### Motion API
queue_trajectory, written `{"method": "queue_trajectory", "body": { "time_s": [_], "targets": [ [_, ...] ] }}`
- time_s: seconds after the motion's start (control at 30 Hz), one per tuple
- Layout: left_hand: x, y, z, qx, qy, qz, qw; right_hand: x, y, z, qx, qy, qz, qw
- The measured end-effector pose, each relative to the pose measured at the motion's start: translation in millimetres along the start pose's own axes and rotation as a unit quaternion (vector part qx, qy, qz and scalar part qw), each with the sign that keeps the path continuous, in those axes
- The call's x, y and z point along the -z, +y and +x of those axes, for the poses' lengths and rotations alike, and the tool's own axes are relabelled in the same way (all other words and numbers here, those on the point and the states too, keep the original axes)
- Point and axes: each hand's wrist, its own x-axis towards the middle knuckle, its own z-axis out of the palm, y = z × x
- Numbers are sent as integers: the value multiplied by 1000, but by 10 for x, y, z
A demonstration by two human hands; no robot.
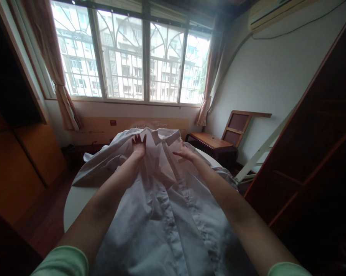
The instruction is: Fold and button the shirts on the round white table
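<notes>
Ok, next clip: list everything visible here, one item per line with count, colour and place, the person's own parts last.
shirt: one, white, buttoned, spread over the table
table: one, white, rounded, under the shirt
window: one, barred, far wall
curtains: two, pinkish, at the window's sides
cardboard panel: one, tan, below the window
wooden bench: one, brown, right of the table
wardrobe: one, orange-brown, left
air conditioner: one, white, upper right wall
left hand: open, flat on the shirt near the collar
right hand: open, fingers on the button strip
</notes>
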Motion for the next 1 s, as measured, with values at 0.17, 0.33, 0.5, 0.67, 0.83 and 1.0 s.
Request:
{"method": "queue_trajectory", "body": {
  "time_s": [0.17,0.33,0.5,0.67,0.83,1.0],
  "targets": [
    [-256,340,-262,-6,-57,-76,995,-339,-132,-164,9,38,-84,996],
    [-536,522,-612,-17,-113,-112,987,-577,-325,-524,86,9,-181,980],
    [-733,463,-890,-23,-56,-130,990,-697,-367,-758,128,8,-262,956],
    [-556,517,-1029,-89,-33,-201,975,-652,-379,-675,75,-26,-199,977],
    [-511,603,-1111,-85,-140,-253,953,-442,-364,-400,-59,-49,43,996],
    [-584,544,-1083,-39,-216,-435,874,-406,-427,-161,-87,-61,216,971]
  ]
}}
